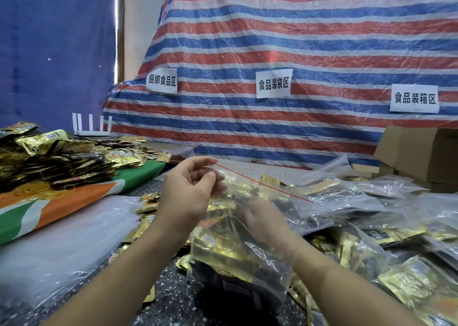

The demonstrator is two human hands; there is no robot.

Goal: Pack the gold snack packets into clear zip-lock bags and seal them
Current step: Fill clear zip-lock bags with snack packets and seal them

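A clear zip-lock bag (267, 192) with a red seal line hangs in front of me, its mouth slanting down to the right. My left hand (188, 192) pinches the left end of the bag's mouth between thumb and fingers. My right hand (262, 221) is inside the bag, seen through the plastic, among the gold snack packets (223, 246) that fill its lower part. Whether the right hand's fingers hold a packet is hidden by the plastic and the glare.
A heap of loose gold packets (54, 157) lies at the left on an orange, white and green cloth (62, 209). Filled clear bags (366, 194) and loose packets (411, 283) pile up at the right. Cardboard boxes (421, 152) stand far right. A striped tarp (285, 53) with paper labels hangs behind.
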